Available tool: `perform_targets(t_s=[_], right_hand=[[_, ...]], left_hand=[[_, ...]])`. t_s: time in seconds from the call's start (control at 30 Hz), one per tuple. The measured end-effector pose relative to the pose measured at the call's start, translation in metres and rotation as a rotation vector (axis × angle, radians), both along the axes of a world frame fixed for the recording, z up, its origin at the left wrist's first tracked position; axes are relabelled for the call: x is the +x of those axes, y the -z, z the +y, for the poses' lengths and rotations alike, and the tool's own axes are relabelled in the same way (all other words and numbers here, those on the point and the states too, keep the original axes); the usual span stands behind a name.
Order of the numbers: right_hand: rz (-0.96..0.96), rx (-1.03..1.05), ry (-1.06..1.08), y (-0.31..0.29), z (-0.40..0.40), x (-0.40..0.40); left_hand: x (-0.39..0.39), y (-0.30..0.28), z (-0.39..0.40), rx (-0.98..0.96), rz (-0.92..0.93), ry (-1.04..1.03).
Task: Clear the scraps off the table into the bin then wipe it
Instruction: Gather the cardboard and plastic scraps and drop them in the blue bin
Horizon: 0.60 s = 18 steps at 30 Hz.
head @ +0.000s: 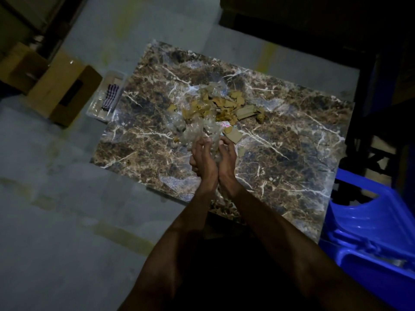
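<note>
1. Head view: the left hand (202,159) and the right hand (226,157) are pressed side by side above the brown marble-patterned table (292,153), fingers curled round a crumpled clear plastic wrap (199,131).
2. The torn tan cardboard scraps (226,106) lie heaped at the table's middle, just beyond the hands.
3. A clear plastic tray (105,97) holding a striped cloth (110,96) sits at the table's left edge, near a brown cardboard box (62,86).
4. A blue plastic chair (370,225) stands to the right.

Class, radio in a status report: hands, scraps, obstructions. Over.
Left hand and right hand cupped together, gripping crumpled clear plastic wrap. Torn brown cardboard scraps heaped on marble-patterned table. No obstruction visible.
</note>
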State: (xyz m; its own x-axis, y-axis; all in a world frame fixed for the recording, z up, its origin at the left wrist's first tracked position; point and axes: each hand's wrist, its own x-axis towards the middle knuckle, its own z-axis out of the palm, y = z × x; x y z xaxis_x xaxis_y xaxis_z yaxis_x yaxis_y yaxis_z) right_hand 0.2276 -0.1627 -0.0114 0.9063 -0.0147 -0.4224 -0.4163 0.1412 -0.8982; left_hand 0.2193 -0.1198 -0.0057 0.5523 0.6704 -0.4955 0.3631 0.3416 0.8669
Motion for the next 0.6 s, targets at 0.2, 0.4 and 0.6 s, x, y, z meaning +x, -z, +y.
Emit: perform_targets(t_s=[0.2, 0.4, 0.6], right_hand=[[-0.02, 0.041, -0.014, -0.018, -0.007, -0.003], [-0.107, 0.052, -0.064, -0.04, -0.013, -0.001], [-0.197, 0.13, -0.059, -0.063, -0.022, -0.001]], left_hand=[[-0.005, -0.022, -0.008, -0.133, -0.11, -0.051], [-0.008, -0.05, -0.014, -0.108, -0.222, -0.01], [-0.009, -0.08, -0.026, -0.099, -0.293, 0.011]])
